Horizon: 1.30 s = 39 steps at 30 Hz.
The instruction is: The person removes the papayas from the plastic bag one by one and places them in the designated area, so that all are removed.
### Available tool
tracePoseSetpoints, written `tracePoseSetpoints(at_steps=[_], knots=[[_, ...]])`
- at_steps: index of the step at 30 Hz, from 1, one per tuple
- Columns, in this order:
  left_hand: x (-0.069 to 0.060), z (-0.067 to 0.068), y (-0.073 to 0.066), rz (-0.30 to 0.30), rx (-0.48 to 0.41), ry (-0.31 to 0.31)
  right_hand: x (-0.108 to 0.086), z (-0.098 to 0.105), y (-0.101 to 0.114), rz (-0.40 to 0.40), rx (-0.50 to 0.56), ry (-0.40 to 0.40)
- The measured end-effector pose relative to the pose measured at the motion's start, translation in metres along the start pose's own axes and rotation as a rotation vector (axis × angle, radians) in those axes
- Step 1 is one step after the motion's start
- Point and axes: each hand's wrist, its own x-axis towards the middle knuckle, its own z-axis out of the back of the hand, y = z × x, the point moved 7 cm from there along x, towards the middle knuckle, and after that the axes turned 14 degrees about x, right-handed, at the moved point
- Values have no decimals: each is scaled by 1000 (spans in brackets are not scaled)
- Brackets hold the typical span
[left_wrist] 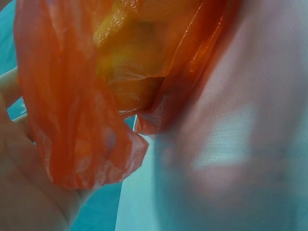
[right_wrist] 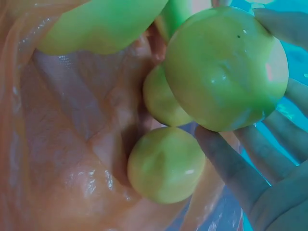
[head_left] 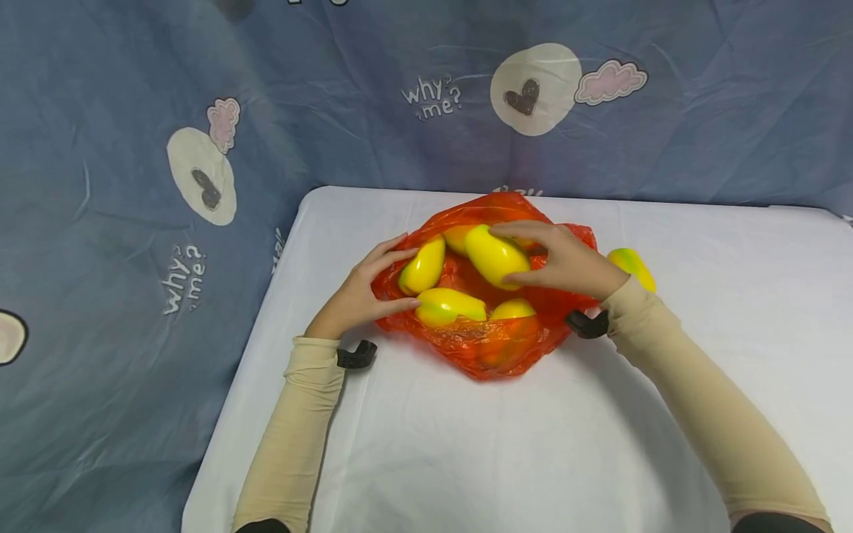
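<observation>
A crumpled red plastic bag [head_left: 480, 355] lies wide open with several yellow fruits inside. My right hand [head_left: 566, 259] grips one yellow fruit [head_left: 493, 255] between thumb and fingers over the opening; in the right wrist view this fruit [right_wrist: 226, 67] is large beside the hand [right_wrist: 255, 178], with others behind it. At the bag's left edge, my left hand [head_left: 366, 289] has its fingers extended against the plastic, its thumb by the lower-left fruit [head_left: 449, 306]. The left wrist view shows red plastic [left_wrist: 82, 120] covering part of the left hand [left_wrist: 29, 183].
Another yellow fruit [head_left: 631, 268] lies outside the bag on the white-covered table [head_left: 480, 459], beyond my right wrist and partly hidden by it. A blue patterned cloth [head_left: 360, 126] hangs behind the table and down its left side.
</observation>
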Motion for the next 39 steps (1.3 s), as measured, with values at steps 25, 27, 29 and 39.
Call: tracePoseSetpoints(at_steps=[25,27,29,39], knots=[[-1,1,-3,7,-1,-1,-45,38,-12,-59,163,-261],[-1,1,-3,9,-3,-3,-48,41,-12,-70,176,-278],[-1,2,-3,9,-3,-6,-51,44,-12,-74,185,-294],[-1,0,-3,2,15,1,-73,56,-17,-71,225,-378]])
